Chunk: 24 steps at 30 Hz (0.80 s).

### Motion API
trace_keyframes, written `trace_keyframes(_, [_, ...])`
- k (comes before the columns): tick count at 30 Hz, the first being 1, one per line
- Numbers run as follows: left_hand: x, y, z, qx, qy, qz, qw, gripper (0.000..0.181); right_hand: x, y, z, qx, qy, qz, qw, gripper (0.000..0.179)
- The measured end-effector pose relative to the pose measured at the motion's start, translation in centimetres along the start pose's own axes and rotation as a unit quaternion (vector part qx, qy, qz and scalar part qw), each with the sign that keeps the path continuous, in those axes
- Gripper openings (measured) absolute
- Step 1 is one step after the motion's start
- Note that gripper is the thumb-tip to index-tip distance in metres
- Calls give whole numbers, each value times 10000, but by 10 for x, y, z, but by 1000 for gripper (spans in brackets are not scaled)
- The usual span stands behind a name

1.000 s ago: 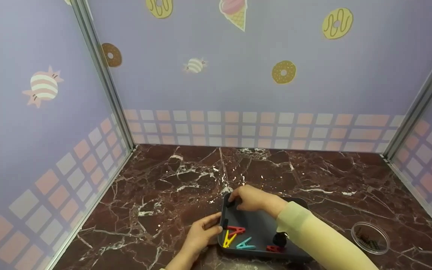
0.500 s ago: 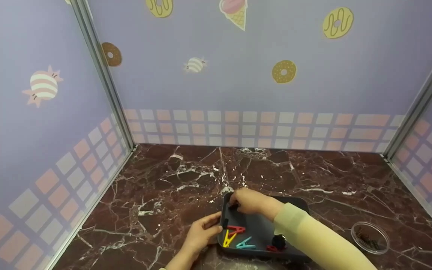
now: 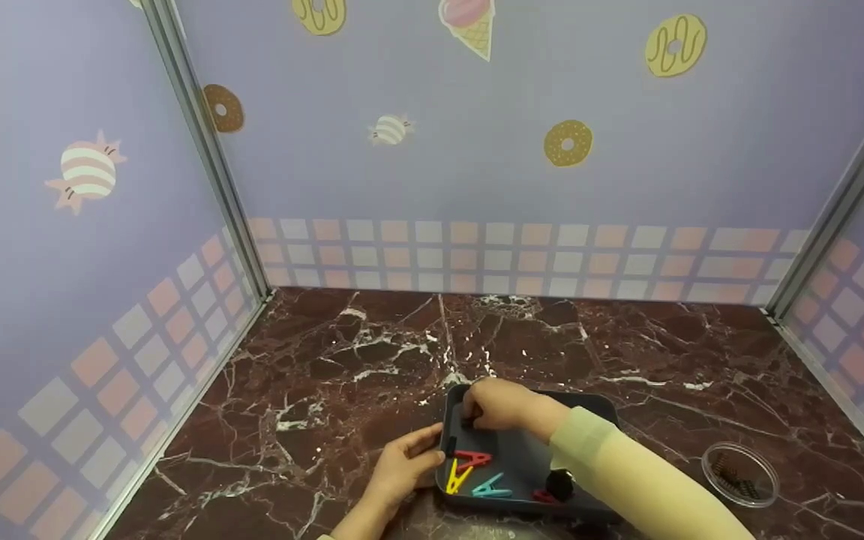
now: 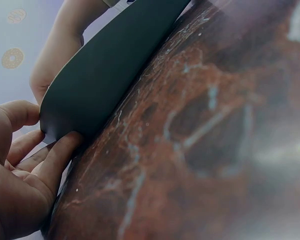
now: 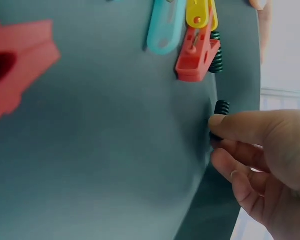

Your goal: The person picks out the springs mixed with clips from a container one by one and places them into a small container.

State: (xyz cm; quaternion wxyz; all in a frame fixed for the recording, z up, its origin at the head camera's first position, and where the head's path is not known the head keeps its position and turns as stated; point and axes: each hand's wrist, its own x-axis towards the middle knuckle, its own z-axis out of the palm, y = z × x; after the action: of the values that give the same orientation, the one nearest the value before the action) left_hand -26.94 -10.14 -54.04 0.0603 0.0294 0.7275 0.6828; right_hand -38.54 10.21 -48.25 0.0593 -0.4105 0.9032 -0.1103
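My right hand reaches into the far left corner of a dark grey tray. Its thumb and fingers pinch a small black coil spring by the tray wall, as the right wrist view shows. A second black spring lies along the same wall, beside a red clothespin. Yellow and blue clothespins lie nearby. Another red clothespin is partly covered by a round black thing at the right sleeve. My left hand grips the tray's left wall, thumb at the rim.
A round clear dish with several dark springs stands on the marbled tabletop, right of the tray. Small white flecks lie beyond the tray. Patterned wall panels enclose the table at the back and sides.
My right hand has shifted slightly nearer and to the right inside the tray's corner, keeping its pinch on the spring. The left hand and tray stay where they were.
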Motion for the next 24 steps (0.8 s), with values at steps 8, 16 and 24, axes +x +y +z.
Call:
trace_keyframes(8, [0,-3,-1,-468,-145,-195,9986,55,-9,4,-9,615,297,-237,9974,13])
trace_keyframes(16, [-1,1,-1,-340,-112,-49,9993,54,-23,12,-16,1082,623,-489,9910,15])
trace_keyframes(24, [0,0,-1,-173,-85,17,9998,54,-42,18,-25,1526,774,-426,9843,15])
